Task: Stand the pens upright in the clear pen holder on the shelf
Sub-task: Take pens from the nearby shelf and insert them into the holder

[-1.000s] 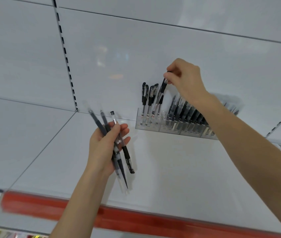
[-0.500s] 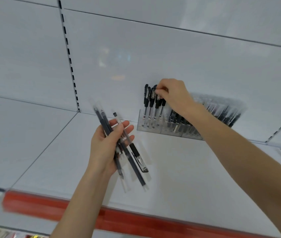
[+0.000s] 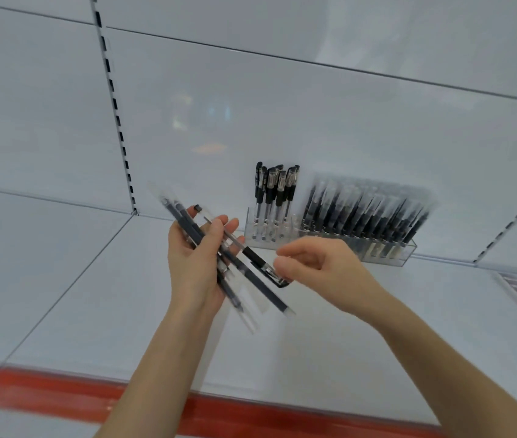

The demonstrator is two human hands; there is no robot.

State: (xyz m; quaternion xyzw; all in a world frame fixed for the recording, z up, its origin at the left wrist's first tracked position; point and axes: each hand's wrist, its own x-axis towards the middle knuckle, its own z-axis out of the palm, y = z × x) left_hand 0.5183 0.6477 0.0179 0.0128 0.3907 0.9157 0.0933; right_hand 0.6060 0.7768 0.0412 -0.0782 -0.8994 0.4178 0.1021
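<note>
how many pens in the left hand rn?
3 discernible, all fanned in the left hand: a black-capped pen, cap toward the right hand, and two dark pens in clear sleeves beside it. They overlap, so another may be hidden.

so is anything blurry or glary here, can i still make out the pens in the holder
Head view: capped pens in the clear pen holder read sharp, the wrapped pens right of them are smeared; head view: red shelf strip blurred; head view: faint glare patches on the white back panel, seams look bowed by the wide angle.
</note>
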